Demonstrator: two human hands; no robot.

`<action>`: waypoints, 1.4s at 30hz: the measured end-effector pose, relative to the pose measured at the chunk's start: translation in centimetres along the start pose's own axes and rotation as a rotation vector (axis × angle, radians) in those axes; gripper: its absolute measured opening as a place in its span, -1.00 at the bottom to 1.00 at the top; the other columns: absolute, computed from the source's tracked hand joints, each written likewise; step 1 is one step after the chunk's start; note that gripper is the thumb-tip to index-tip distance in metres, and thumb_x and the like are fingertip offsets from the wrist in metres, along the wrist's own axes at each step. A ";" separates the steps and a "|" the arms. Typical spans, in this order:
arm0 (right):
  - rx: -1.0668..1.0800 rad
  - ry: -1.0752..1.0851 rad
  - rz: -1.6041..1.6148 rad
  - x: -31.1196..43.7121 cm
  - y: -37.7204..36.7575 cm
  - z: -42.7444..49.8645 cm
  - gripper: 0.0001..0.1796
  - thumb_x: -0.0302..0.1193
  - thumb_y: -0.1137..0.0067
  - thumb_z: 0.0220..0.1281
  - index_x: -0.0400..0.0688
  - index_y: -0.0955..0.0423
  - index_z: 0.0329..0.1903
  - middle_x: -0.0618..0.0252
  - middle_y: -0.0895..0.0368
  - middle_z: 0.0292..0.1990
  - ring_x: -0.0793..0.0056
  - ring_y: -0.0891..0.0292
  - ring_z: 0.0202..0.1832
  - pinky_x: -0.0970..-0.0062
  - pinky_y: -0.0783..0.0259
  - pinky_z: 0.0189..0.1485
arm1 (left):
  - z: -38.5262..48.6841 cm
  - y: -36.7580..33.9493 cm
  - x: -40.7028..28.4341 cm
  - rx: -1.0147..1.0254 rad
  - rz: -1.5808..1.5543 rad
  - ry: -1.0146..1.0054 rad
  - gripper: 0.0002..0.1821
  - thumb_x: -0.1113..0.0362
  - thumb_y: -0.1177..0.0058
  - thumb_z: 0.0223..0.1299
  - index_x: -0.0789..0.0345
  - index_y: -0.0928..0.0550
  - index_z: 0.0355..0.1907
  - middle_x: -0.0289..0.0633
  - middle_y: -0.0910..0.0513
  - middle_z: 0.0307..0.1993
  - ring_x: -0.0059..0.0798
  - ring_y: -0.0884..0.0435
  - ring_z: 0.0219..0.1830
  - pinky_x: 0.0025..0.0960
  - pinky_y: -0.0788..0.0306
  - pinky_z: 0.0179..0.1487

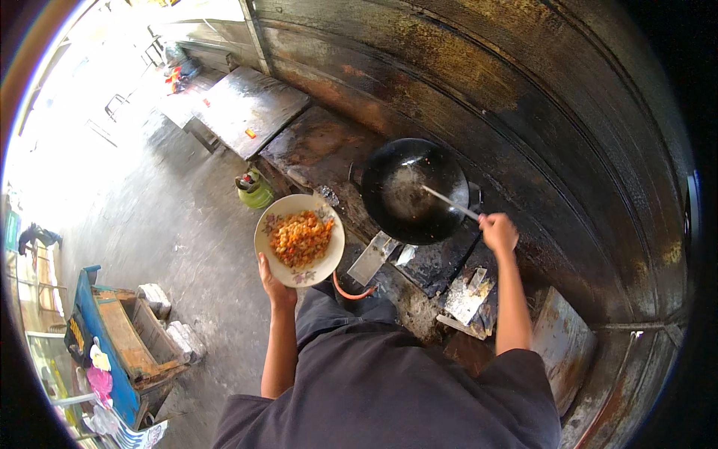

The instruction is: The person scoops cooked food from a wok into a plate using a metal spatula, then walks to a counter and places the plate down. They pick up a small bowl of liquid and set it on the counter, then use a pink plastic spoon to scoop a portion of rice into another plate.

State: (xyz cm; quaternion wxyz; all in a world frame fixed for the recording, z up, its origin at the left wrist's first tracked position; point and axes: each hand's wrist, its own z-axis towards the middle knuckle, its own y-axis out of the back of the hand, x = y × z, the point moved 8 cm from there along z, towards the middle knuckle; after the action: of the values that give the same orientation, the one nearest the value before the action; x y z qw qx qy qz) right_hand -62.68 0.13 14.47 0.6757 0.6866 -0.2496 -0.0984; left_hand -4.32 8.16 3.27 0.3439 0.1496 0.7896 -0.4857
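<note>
My left hand (276,285) holds a cream plate (300,276) with a floral pattern by its lower left rim. On the plate lies a heap of orange-brown diced food (303,238). My right hand (498,232) grips the handle of a metal cooking utensil (451,203), whose far end reaches into a black wok (381,216). The wok's middle looks shiny, with a few small bits of food on its wall. It sits to the right of the plate, the two apart. What supports the wok from below is hidden.
A green gas cylinder (256,193) stands on the floor beyond the plate. An orange hose (350,295) curves near my legs. A metal-topped table (252,109) adjoins the sooty counter (331,140). A stained wall (449,73) runs close behind the wok. Wooden crate-like furniture (126,331) stands at the left.
</note>
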 end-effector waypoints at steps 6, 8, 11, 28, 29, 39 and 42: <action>0.249 -0.222 0.332 -5.4 -17.2 -2.2 -0.55 0.01 -0.19 0.41 -0.06 -0.74 -0.40 0.16 -0.74 -0.44 0.15 -0.72 -0.26 0.20 -0.52 -0.19 | -2.6 3.2 -3.2 -0.036 0.028 -0.037 -0.45 -0.02 0.23 0.64 0.30 -0.33 0.44 -0.10 -0.51 0.31 -0.27 -0.52 0.33 -0.13 -0.45 0.37; 0.277 -0.305 0.451 -5.7 -19.5 -3.6 -0.61 -0.06 -0.20 0.41 -0.09 -0.74 -0.35 0.15 -0.76 -0.40 0.10 -0.73 -0.24 0.19 -0.53 -0.19 | -3.4 4.6 -4.0 -0.075 0.060 -0.047 -0.45 -0.01 0.24 0.65 0.32 -0.34 0.44 -0.10 -0.51 0.31 -0.26 -0.52 0.33 -0.14 -0.44 0.37; 0.073 -0.115 0.223 -3.5 -18.4 -5.8 -0.68 -0.10 -0.17 0.43 -0.06 -0.74 -0.17 0.17 -0.79 -0.20 0.04 -0.72 -0.14 0.08 -0.55 -0.07 | -4.5 6.4 -5.3 -0.084 0.021 -0.074 -0.45 -0.01 0.26 0.65 0.34 -0.35 0.43 -0.09 -0.52 0.32 -0.24 -0.52 0.33 -0.16 -0.43 0.39; -0.244 0.652 0.239 26.9 -19.8 -27.3 -0.63 -0.22 -0.14 0.50 -0.19 -0.69 -0.38 0.12 -0.55 -0.65 0.12 -0.42 -0.63 0.16 -0.26 -0.48 | -19.8 36.0 -23.3 -0.450 -0.293 -0.348 -0.50 0.09 0.19 0.62 0.38 -0.42 0.38 -0.09 -0.57 0.29 -0.30 -0.57 0.30 -0.20 -0.44 0.39; -0.295 0.771 0.272 30.8 -22.0 -31.2 -0.70 -0.32 -0.13 0.46 -0.27 -0.70 -0.29 0.05 -0.59 -0.59 0.17 -0.47 -0.58 0.21 -0.31 -0.49 | -21.0 37.1 -24.5 -0.419 -0.286 -0.399 -0.52 0.09 0.15 0.61 0.38 -0.45 0.35 -0.10 -0.60 0.24 -0.34 -0.60 0.26 -0.24 -0.47 0.34; 2.124 1.053 0.303 52.6 -30.5 -77.4 -0.30 -0.24 -0.15 0.54 -0.18 -0.12 0.56 0.07 -0.61 0.12 0.38 -0.61 0.06 0.38 -0.48 0.06 | -35.0 48.9 -34.0 -0.728 -0.529 -0.712 -0.40 -0.03 -0.02 0.52 0.38 -0.42 0.36 -0.10 -0.60 0.23 -0.27 -0.62 0.24 -0.16 -0.54 0.30; 2.344 1.093 0.228 57.1 -26.7 -84.8 -0.19 -0.17 -0.11 0.56 -0.19 0.07 0.62 0.03 -0.58 0.19 0.31 -0.57 0.12 0.32 -0.43 0.18 | -37.1 53.6 -35.4 -0.843 -0.605 -0.795 -0.42 -0.03 -0.03 0.52 0.34 -0.44 0.35 -0.17 -0.61 0.20 -0.31 -0.61 0.23 -0.19 -0.50 0.30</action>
State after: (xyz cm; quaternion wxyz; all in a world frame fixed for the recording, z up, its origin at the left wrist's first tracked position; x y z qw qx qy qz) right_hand 31.86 46.48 5.70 -0.3057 0.7912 0.0633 0.5259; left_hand 36.95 69.79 2.83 0.4870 -0.4179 0.7322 -0.2280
